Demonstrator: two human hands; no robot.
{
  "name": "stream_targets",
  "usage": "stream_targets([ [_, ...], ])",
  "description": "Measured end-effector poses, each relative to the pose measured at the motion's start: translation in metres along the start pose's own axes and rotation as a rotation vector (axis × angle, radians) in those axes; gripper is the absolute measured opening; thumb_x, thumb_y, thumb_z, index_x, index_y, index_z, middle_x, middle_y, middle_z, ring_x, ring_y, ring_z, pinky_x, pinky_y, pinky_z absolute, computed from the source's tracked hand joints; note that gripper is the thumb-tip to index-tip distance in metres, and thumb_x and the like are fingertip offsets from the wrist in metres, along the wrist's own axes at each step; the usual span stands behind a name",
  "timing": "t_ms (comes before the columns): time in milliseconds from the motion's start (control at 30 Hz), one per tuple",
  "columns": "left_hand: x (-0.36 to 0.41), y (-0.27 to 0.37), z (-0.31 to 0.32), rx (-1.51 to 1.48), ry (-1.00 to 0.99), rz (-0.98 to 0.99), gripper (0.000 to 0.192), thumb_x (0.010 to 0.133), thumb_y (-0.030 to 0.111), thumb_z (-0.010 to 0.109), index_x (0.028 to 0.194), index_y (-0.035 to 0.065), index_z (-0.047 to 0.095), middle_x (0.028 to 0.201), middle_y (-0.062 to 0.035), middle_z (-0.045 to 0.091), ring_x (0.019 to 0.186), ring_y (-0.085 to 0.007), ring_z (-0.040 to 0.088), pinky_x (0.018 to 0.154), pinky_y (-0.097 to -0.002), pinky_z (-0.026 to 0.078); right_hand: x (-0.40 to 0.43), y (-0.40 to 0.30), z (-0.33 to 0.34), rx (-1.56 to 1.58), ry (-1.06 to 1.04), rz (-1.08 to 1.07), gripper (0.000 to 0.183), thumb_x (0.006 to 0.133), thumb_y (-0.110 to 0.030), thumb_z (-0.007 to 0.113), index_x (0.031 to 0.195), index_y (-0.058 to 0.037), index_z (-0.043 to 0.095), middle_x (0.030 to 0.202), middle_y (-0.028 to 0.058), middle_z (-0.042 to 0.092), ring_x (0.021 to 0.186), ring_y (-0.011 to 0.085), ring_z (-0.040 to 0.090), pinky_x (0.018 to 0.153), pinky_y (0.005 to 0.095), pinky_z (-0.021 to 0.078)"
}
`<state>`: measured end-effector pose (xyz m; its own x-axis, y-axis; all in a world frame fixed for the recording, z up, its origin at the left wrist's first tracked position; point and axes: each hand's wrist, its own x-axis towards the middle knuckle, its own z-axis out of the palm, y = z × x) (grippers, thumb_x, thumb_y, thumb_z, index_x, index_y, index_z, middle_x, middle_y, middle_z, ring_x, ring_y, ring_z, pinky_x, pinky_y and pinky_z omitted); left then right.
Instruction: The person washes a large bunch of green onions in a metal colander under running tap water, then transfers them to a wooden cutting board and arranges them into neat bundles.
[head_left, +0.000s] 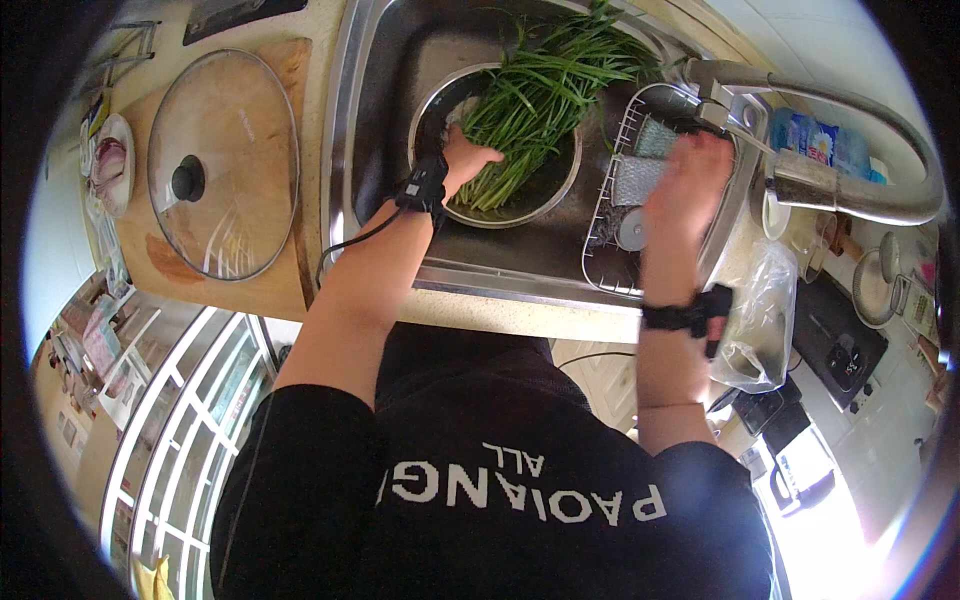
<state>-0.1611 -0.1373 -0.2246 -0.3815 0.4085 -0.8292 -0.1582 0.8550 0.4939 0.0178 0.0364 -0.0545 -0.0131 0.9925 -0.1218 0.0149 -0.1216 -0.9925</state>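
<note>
A bunch of long green leafy stalks (532, 105) lies across a round metal basin (574, 176) in the stainless steel sink (465, 259). My left hand (469, 159) is in the basin at the stalks' left side, thumb apart; its fingers are partly hidden, so its grip is unclear. Blurred, my right hand (688, 180) is over the right side of a wire basket (592, 255), just below the faucet (716, 101). Beside that hand, the basket holds scouring cloths (639, 180) and a round metal-coloured item (631, 229). Whether the right hand touches anything cannot be seen.
On the left, a glass lid (225, 165) rests on a wooden board (292, 82), near a plate (124, 165) with purple food. Right of the sink are a clear plastic bag (757, 315), blue packaging (817, 142) and a black cooktop (840, 337). The curved faucet spout (862, 191) extends rightward.
</note>
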Motion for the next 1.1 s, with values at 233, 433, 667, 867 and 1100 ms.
stream_targets([
  [233, 0.049, -0.047, 0.028, 0.515, -0.271, 0.238, 0.073, 0.078, 0.028, 0.07, 0.128, -0.0062, 0.031, 0.115, -0.0285, 0.052, 0.103, -0.0355, 0.052, 0.089, -0.0475, 0.042, -0.108, 0.15, 0.071, -0.256, -0.054, 1.074, 0.05, 0.087, -0.012, 0.061, 0.133, -0.0096, 0.042, 0.124, 0.0132, 0.053, 0.105, 0.0304, 0.055, 0.088, 0.0462, 0.0461],
  [433, 0.085, -0.061, 0.035, 1.006, -0.438, 0.391, 0.041, 0.083, 0.027, 0.065, 0.106, -0.0015, 0.047, 0.097, -0.021, 0.056, 0.083, -0.0311, 0.053, 0.075, -0.0446, 0.044, -0.085, 0.234, 0.059, -0.858, -0.5, 0.894, 0.059, 0.088, -0.021, 0.061, 0.139, -0.0087, 0.033, 0.125, 0.0206, 0.051, 0.103, 0.0343, 0.056, 0.085, 0.047, 0.047],
  [667, 0.1, -0.046, 0.012, 1.17, -0.518, 0.404, 0.026, 0.09, 0.027, 0.059, 0.079, 0.0039, 0.065, 0.077, -0.0123, 0.061, 0.06, -0.026, 0.053, 0.06, -0.0413, 0.046, -0.084, 0.227, 0.055, -1.346, -0.763, 0.561, 0.072, 0.089, -0.031, 0.061, 0.146, -0.0076, 0.023, 0.126, 0.0292, 0.048, 0.101, 0.0388, 0.057, 0.082, 0.048, 0.0481],
  [867, 0.155, -0.126, 0.021, 1.017, -0.743, 0.717, 0.027, 0.089, 0.029, 0.062, 0.089, 0.0033, 0.067, 0.083, -0.0127, 0.063, 0.064, -0.0249, 0.053, 0.06, -0.0407, 0.044, -0.097, 0.216, 0.061, -1.45, -0.941, 0.503, 0.063, 0.081, -0.034, 0.068, 0.129, -0.0063, 0.037, 0.111, 0.02, 0.06, 0.098, 0.0336, 0.059, 0.084, 0.0506, 0.0452],
  [1100, 0.207, -0.145, 0.042, 1.245, -1.062, 0.785, 0.039, 0.089, 0.039, 0.063, 0.101, 0.0018, 0.065, 0.087, -0.0157, 0.063, 0.068, -0.0286, 0.057, 0.059, -0.0428, 0.046, -0.083, 0.292, 0.028, -1.919, -1.281, -0.557, 0.036, 0.076, -0.023, 0.072, 0.108, -0.01, 0.063, 0.095, 0.0131, 0.064, 0.089, 0.0312, 0.062, 0.081, 0.0497, 0.0454],
])
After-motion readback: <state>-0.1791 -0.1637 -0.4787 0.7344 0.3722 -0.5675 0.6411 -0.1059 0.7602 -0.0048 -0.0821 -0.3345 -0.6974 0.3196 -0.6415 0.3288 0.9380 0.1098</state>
